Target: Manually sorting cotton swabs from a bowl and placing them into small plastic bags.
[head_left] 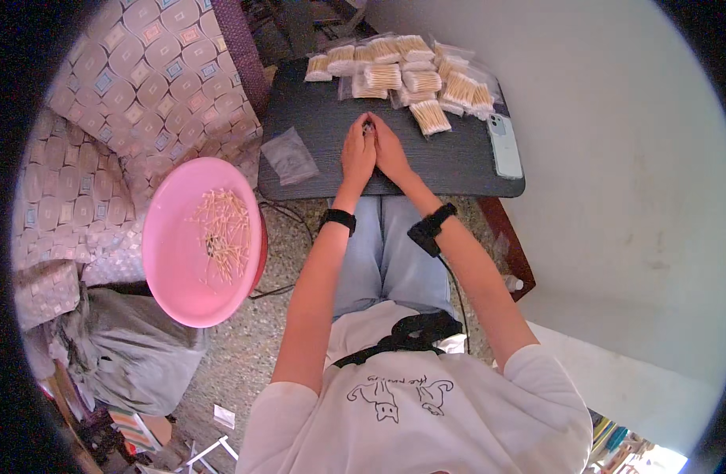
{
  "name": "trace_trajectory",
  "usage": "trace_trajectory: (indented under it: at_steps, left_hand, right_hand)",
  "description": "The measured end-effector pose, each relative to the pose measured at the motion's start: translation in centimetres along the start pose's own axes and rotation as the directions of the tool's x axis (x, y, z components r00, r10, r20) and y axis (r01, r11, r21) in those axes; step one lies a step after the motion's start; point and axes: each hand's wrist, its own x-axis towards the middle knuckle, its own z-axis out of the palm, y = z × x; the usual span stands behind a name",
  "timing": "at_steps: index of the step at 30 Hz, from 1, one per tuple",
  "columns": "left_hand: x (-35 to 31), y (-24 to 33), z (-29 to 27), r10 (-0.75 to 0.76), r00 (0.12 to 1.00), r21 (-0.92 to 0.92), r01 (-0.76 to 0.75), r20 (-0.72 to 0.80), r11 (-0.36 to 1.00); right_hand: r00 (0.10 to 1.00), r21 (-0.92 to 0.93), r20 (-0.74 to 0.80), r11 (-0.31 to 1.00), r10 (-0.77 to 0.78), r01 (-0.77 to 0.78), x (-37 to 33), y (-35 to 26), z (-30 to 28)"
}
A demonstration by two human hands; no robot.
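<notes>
Fingers [368, 126] of both hands pinched together around small dark item [367, 124], above table [315, 118].

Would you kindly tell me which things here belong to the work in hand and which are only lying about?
In the work:
- left hand and right hand, pressed together over a small item on the dark table
- packed bags of cotton swabs
- pink basin of loose swabs
- empty clear bag

Lying about:
- phone
- patterned cloth
- grey bag

white wall [616, 118] | speckled floor [244, 347], possibly terrazzo | dark table [315, 118] | patterned sofa [141, 87]
</notes>
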Motion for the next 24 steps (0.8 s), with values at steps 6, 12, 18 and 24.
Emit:
trace_trajectory:
  at_steps: [6, 12, 18, 24]
  left_hand:
    - [0.6, -0.9, -0.7, -0.066, 0.995, -0.459, 0.023, -0.077, 0.888]
    - [0.2, 0.0, 0.5, -0.210, 0.977, -0.684, 0.165, 0.018, 0.711]
    - [1.8, 1.9, -2.8, -0.425, 0.895, -0.417, 0.441, 0.137, 0.795]
    - [-0.8, 1.4, -2.9, 0.029, 0.998, -0.280, -0.046, -0.063, 0.959]
  right_hand:
    - [0.970, 0.280, -0.226, 0.960, 0.091, -0.025, 1.1, 1.9, -0.3]
    - [0.983, 0.284, -0.088, 0.950, 0.160, -0.129, 0.2, -1.6, 1.4]
    - [0.996, -0.050, -0.077, 0.997, -0.055, 0.051, -1.0, -0.8, 0.1]
    - [0.950, -0.453, 0.151, 0.835, -0.274, 0.312, -2.5, -0.5, -0.4]
